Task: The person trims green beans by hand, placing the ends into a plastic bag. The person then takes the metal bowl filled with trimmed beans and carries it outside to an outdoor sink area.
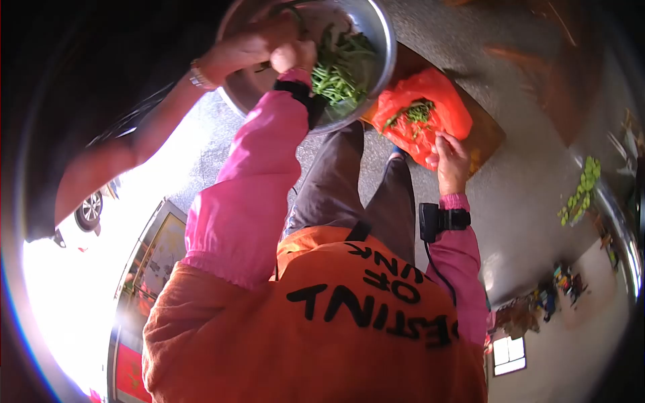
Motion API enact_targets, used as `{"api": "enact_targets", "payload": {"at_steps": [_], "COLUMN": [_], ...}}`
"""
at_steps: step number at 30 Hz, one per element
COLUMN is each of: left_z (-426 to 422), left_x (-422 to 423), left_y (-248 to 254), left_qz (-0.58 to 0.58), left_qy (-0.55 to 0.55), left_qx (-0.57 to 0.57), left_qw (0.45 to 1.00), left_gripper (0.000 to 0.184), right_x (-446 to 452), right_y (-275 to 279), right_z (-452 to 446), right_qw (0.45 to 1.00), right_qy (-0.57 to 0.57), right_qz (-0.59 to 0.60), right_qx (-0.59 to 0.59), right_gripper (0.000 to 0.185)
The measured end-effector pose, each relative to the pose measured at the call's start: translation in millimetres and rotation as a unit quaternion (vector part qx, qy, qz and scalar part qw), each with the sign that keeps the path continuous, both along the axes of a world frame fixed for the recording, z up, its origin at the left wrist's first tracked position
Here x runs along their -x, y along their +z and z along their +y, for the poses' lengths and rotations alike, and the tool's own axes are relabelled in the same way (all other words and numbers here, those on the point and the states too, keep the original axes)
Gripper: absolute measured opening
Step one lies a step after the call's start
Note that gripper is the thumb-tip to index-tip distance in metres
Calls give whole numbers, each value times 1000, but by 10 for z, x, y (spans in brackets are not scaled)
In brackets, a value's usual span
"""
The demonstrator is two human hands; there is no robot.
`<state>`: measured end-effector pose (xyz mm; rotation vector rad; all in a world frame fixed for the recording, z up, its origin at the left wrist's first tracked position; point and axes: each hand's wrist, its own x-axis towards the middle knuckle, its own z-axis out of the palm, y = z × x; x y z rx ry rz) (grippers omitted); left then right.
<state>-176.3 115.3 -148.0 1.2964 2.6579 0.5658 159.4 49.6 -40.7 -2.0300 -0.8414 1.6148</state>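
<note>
At the view's 12 o'clock, in the metal bowl (236,84) cut off by the top edge, the left hand (294,56) is blurred and overlaps a co-worker's hand (250,48), so its grip cannot be told; green beans (339,70) lie at the bowl's 3 o'clock. Toward 1 o'clock, the right hand (450,160) has curled fingers at the red bag (453,111) holding green pieces (419,111), but whether they pinch plastic is unclear.

Across the front of my orange shirt (269,349) ran black lettering (363,314) — I could read "ESTIN", "OF" and "UNK" on separate lines — but the missing or distorted letters around them were unclear.
</note>
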Motion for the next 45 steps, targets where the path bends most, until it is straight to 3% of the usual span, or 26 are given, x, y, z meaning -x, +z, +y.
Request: {"api": "enact_targets", "payload": {"at_steps": [1, 3, 5, 11, 13, 14, 16, 19, 24, 29, 31, 32, 36, 45], "left_z": [34, 51, 1, -302, -445, -528, -654, -863, -1099, -1250, -1234, -1199, -1047, -979], "left_x": [40, 57, 140, 128, 88, 77, -59, -194, -505, -832, -975, -1063, -1385, -1914], "left_y": [48, 25, -113, 422, 501, 589, 1090, 1327, 1723, 1700, 1869, 1939, 2160, 2192], "left_qz": [-65, -70, -36, -152, -403, -402, -621, -697, -669, -627, -448, -397, -275, -218], "left_qy": [33, 57, 49, 69, 114, 120, 112, 39, -36, -77, -146, -159, -225, -238], "left_qx": [41, 66, -4, -77, -172, -179, -85, -34, 33, 11, -22, -68, -124, -115], "left_qw": [996, 994, 998, 983, 892, 890, 771, 715, 742, 775, 882, 901, 926, 940], "left_gripper": [26, 24, 16, 15, 13, 13, 10, 6, 15, 17, 16, 18, 20, 15], "right_x": [-6, -43, 0, 277, 456, 542, 626, 858, 971, 750, 619, 564, 407, 121], "right_y": [25, -4, 4, -48, 97, 169, 205, 539, 865, 1110, 1144, 1164, 1132, 1116], "right_z": [-9, -58, -67, -67, 48, 111, 221, 454, 700, 728, 704, 690, 581, 475], "right_qw": [1000, 1000, 1000, 997, 994, 992, 984, 973, 939, 914, 898, 904, 907, 929], "right_qy": [-1, 2, 5, 33, 62, 86, 113, 182, 287, 345, 381, 376, 374, 319], "right_qz": [-6, 0, -1, 64, 79, 88, 134, 116, 167, 212, 217, 201, 192, 185], "right_qx": [2, 2, 18, 36, 31, 9, -23, -75, -87, -31, -46, -29, -31, -22], "right_gripper": [20, 20, 21, 19, 19, 20, 22, 24, 27, 21, 18, 17, 17, 11]}}
